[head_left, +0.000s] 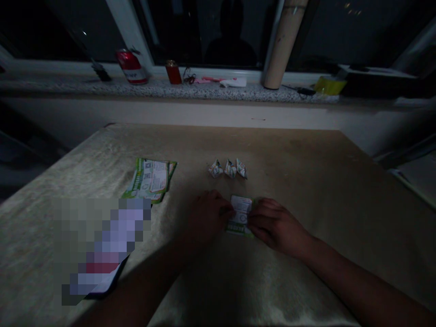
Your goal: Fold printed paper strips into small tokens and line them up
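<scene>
A small piece of green-and-white printed paper (241, 218) lies on the table, creased across its middle. My left hand (211, 213) has its curled fingertips at the paper's left edge. At the right edge, the fingers of my right hand (272, 222) are bent together and cover part of it. Both hands seem to grip the paper by its sides, though the dim light hides the fingertips partly. Just beyond it stand three small folded paper pieces (230, 168) in a row, with similar print. Further left is a stack of green-and-white printed sheets (151, 179).
A lit phone-like device (102, 286), mostly pixelated, lies at the left on the cloth-covered table (299, 168). On the speckled windowsill (153, 92) stand a red can (131, 68), an orange-red jar (173, 72) and a cardboard tube (284, 45).
</scene>
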`<state>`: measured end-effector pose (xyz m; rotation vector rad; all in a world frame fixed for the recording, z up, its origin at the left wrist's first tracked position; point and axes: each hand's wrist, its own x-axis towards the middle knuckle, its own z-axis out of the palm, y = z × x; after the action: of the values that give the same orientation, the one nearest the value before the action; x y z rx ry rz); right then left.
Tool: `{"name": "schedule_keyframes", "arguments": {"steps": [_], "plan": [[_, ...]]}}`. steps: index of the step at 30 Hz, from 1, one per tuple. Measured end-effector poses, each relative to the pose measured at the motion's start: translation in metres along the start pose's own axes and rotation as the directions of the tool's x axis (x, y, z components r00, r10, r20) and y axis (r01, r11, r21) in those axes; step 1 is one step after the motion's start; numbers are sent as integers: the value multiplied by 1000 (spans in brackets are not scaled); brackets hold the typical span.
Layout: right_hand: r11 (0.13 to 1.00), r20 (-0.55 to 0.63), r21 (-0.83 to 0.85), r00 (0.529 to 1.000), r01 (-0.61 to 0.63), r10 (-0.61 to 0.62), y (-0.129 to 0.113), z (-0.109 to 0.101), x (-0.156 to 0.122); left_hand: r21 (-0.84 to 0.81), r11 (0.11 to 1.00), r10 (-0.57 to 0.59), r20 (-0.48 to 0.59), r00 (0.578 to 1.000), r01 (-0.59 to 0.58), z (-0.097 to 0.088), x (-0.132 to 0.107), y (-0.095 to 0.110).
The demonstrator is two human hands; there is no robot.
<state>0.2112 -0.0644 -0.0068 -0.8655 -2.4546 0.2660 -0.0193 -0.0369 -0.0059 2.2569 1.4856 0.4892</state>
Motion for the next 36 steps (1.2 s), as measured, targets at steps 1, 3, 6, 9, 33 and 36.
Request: {"name": "schedule_keyframes", "arguments": {"steps": [1,3,6,9,33,36], "plan": [[1000,-3,5,1000,4,-4,1,0,0,-14,1000,-7,13,1000,7,-2,1,-3],[1000,-22,11,1000,10,-10,4,-1,0,-32,999,3,34,999,-2,-5,4,-8],[1000,-56,23,998,9,-8,7,-2,-1,-35,999,20,52,998,-18,-6,5,-13],[1000,-91,27,996,15,-13,7,-3,0,-16,999,41,46,998,-40,-5,5,-15],[1000,-188,12,982,-22,23,5,-5,7,152,962,230,1,973,-228,-2,-13,-6],[1000,-158,20,987,-18,21,6,-3,7,126,963,240,-1,971,-238,1,-13,3]]}}
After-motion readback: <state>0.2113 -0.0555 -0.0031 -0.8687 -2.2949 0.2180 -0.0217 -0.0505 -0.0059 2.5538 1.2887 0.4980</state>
